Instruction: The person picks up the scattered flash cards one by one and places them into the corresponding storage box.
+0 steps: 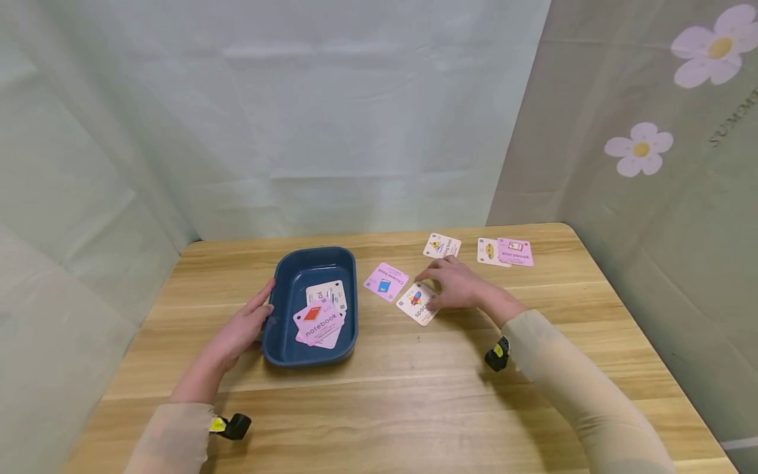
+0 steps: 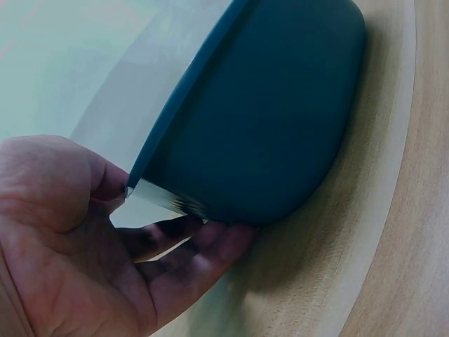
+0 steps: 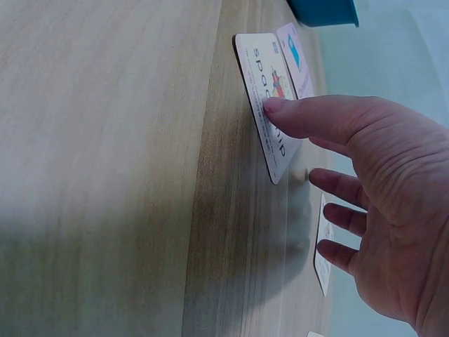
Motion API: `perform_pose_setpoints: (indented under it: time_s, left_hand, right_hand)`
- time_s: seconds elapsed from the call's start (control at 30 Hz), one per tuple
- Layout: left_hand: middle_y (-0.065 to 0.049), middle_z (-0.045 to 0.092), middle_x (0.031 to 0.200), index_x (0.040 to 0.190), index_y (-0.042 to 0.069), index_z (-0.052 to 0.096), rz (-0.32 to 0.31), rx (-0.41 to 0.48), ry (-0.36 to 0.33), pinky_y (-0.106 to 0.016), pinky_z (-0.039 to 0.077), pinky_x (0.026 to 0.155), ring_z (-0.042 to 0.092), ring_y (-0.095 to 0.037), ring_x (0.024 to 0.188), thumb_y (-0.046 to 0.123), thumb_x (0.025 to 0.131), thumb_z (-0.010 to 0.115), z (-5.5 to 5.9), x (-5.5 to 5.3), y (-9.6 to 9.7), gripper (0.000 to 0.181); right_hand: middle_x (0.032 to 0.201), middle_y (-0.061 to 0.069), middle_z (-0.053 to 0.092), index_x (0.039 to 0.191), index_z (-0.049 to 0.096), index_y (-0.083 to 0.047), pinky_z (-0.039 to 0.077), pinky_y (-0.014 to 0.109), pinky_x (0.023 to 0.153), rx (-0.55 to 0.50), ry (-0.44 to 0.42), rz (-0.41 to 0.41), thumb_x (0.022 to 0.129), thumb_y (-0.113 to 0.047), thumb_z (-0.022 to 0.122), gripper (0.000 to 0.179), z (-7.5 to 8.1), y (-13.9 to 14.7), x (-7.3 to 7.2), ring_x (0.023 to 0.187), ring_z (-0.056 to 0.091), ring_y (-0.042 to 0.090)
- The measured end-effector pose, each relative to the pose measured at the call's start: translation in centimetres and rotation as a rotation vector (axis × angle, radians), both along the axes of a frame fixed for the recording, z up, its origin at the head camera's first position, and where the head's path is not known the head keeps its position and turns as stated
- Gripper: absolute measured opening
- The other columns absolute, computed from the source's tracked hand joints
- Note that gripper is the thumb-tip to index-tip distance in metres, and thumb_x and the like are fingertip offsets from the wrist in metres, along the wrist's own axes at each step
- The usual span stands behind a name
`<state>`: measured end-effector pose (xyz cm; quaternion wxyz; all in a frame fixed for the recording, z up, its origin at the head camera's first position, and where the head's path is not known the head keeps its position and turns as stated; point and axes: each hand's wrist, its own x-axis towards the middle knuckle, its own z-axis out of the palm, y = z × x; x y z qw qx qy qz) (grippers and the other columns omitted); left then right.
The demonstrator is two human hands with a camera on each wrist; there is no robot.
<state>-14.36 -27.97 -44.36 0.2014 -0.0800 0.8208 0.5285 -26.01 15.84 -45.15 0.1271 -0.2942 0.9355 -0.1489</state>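
Observation:
My left hand (image 1: 239, 331) holds the left side of a dark blue plastic bin (image 1: 289, 276); in the left wrist view its thumb is at the rim and its fingers lie against the outer wall (image 2: 273, 105). Inside the bin are several overlapping picture cards, a pink "notebook" card (image 1: 320, 320) on top. To the right of the bin, my right hand (image 1: 458, 286) pinches a white "spaceship" card (image 1: 412, 301) between thumb and index finger. The right wrist view shows the thumb across the lettering, with the other fingers loosely bent beside the card.
A pink "Chinese book" card (image 1: 386, 282) lies between the bin and the spaceship card. Beyond the right hand is a white card with a yellow picture (image 1: 441, 245). Farther right, a pink card (image 1: 516, 252) overlaps a white one (image 1: 489, 251). Cloth walls border the wooden table (image 1: 379, 415).

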Motion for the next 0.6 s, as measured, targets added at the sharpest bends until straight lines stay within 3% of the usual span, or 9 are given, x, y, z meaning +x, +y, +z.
perform_pose_setpoints:
  time_s: [0.6]
  left_hand:
    - [-0.016, -0.008, 0.17, 0.163, 0.04, -0.002, 0.001, 0.003, 0.002, -0.074, 0.036, 0.099, 0.018, -0.058, 0.146, 0.03, 0.112, 0.027, -0.02, 0.01, 0.01, 0.059]
  right_hand:
    - [0.146, 0.009, 0.048, 0.139, 0.065, -0.024, 0.03, 0.052, 0.114, -0.001, 0.001, 0.002, 0.079, -0.038, 0.088, 0.065, -0.13, -0.06, -0.35, 0.136, 0.037, 0.032]
